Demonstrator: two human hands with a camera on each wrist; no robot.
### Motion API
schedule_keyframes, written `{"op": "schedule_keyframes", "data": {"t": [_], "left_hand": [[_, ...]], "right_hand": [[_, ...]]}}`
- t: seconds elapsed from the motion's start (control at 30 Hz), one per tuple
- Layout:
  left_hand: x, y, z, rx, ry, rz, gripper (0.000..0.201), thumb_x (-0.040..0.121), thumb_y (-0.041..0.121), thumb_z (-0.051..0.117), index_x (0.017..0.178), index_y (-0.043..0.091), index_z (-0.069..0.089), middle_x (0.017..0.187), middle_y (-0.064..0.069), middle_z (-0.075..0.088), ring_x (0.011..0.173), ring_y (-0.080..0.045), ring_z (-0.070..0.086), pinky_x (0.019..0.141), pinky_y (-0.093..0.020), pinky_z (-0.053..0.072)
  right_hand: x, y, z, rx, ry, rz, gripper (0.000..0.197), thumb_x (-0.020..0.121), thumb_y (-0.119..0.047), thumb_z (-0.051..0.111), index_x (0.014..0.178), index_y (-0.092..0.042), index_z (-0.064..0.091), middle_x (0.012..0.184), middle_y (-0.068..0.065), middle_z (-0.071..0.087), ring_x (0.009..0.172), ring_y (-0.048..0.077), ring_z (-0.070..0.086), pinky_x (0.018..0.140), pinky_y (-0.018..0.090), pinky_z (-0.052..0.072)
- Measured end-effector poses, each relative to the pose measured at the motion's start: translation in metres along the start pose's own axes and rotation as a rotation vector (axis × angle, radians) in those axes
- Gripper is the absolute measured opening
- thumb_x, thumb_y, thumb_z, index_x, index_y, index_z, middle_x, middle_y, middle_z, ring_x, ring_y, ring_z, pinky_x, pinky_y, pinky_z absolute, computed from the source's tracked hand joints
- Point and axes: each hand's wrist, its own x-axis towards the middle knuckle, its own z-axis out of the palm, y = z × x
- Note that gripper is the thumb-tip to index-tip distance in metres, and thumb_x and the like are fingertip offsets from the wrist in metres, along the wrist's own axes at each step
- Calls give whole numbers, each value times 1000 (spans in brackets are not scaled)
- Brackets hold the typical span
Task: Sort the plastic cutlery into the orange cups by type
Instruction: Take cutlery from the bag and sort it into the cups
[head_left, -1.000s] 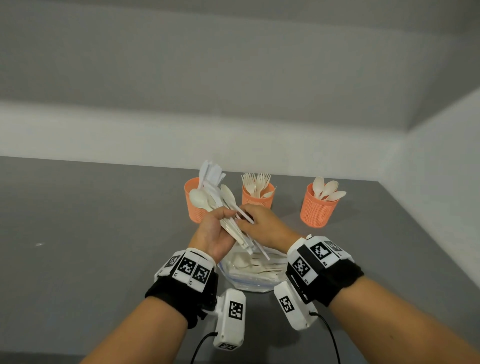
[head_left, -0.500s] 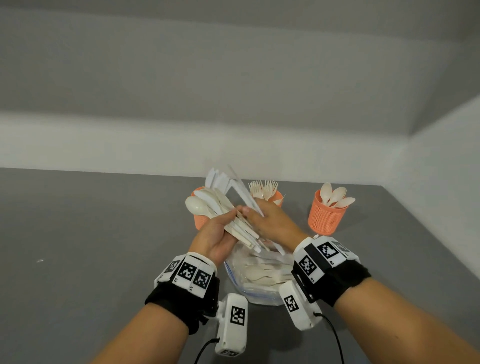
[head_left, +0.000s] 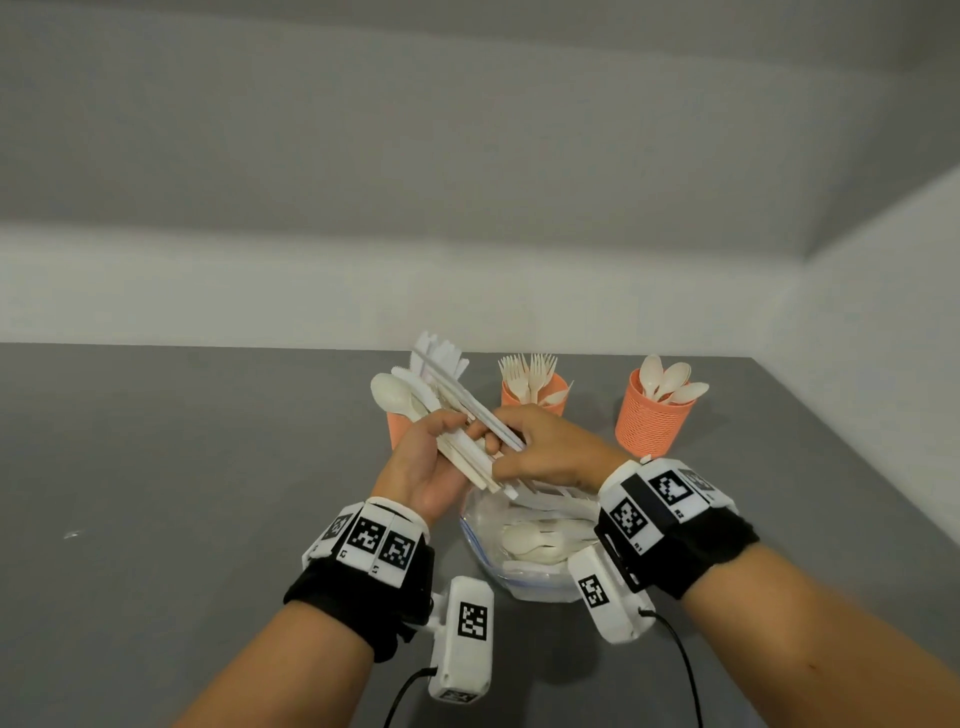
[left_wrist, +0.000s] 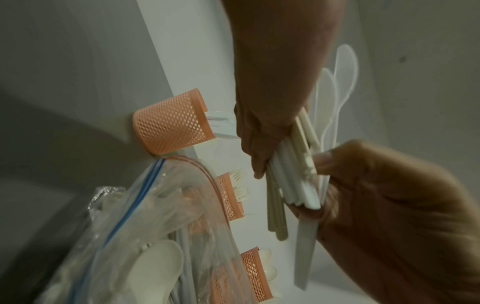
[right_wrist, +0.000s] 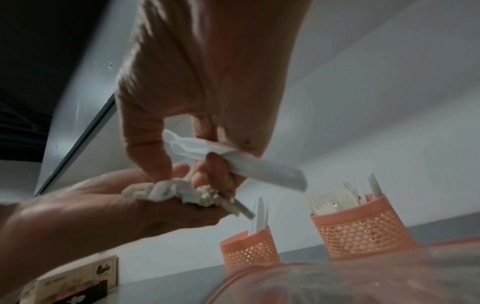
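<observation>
The person's left hand (head_left: 423, 467) has its fingers curled round a mixed bundle of white and cream plastic cutlery (head_left: 447, 415), handles down in the palm, spoon bowls and knife blades fanned above the knuckles. The right hand (head_left: 545, 449) pinches one white plastic knife (right_wrist: 259, 166) between thumb and fingers, its handle angled out of the bundle; the right wrist view shows the pinch plainly.

So this looks like the picking-out step: one piece being separated by type.

Behind the hands on the grey desk (head_left: 156, 467) stand three orange mesh cups. The left cup (left_wrist: 171, 121), partly hidden by the bundle, holds knives, the middle cup (head_left: 535, 389) forks, the right cup (head_left: 654, 415) cream spoons. A clear zip-top plastic bag (head_left: 519, 551) with more cutlery lies under the wrists.

Next, I'd guess, the knife wants drawing clear without dragging its neighbours along, then carrying to the left cup, handle down. The bundle must be held firmly meanwhile, since the smooth handles could slip.
</observation>
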Motion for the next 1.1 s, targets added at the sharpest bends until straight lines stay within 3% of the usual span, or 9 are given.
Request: {"op": "schedule_keyframes", "data": {"t": [0.1,0.23,0.4,0.57,0.63,0.73,0.8,0.97,1.1], "left_hand": [[-2,0,-1,19,6,9,18,77,1,36,76,2,55,70,-13,50,68,-25,53,79,-41,46],[-5,2,-1,105,-11,16,26,84,0,28,73,4,51,58,-12,51,49,-22,61,68,-40,44],[-8,6,-3,156,-42,19,27,86,2,27,75,4,52,67,-12,49,56,-23,59,68,-38,47],[-5,12,-11,103,-25,51,26,88,3,30,92,1,56,87,-17,60,88,-29,58,95,-47,41],[-4,14,-14,116,-26,44,26,88,2,31,92,1,56,90,-16,60,89,-29,58,94,-46,42],[-4,16,-15,139,-39,10,24,89,5,35,102,-1,55,95,-18,61,91,-30,59,91,-47,44],[-4,14,-14,119,-53,12,27,90,4,36,113,-4,50,96,-21,63,94,-32,60,89,-47,46],[-1,15,-10,94,1,31,32,89,-4,36,120,-4,47,104,-23,62,100,-33,60,84,-44,48],[12,17,-14,90,85,108,47,84,-15,38,129,1,45,91,-15,69,91,-24,66,84,-39,52]], "right_hand": [[-1,-4,-2,-69,-108,6,48,67,-2,69,111,-13,54,86,-10,45,78,3,48,67,8,42],[0,-4,3,-286,-161,-13,64,66,-9,79,121,-11,45,100,-1,40,89,12,45,78,20,42],[3,-7,11,-445,-82,-51,55,71,-2,70,120,-5,44,96,2,41,68,4,40,60,13,34],[-1,-7,18,-344,34,-58,51,84,-5,57,132,-7,42,110,9,55,97,19,53,81,28,43],[-2,-6,19,-324,38,-47,46,87,-6,53,132,-8,43,105,1,58,92,13,54,77,18,43],[-3,-3,12,-222,8,-9,27,91,-4,47,116,-13,52,80,-20,49,70,-8,52,62,3,38],[-4,-2,6,-112,-38,30,25,93,-2,43,92,-26,51,67,-20,51,57,-14,52,55,2,37],[-2,6,-4,-72,-149,150,17,94,-13,38,87,-22,51,72,-5,42,58,6,38,58,20,35],[-1,19,-23,-62,-140,173,18,92,-11,38,82,-15,51,70,-4,44,59,8,40,60,18,38]]}}
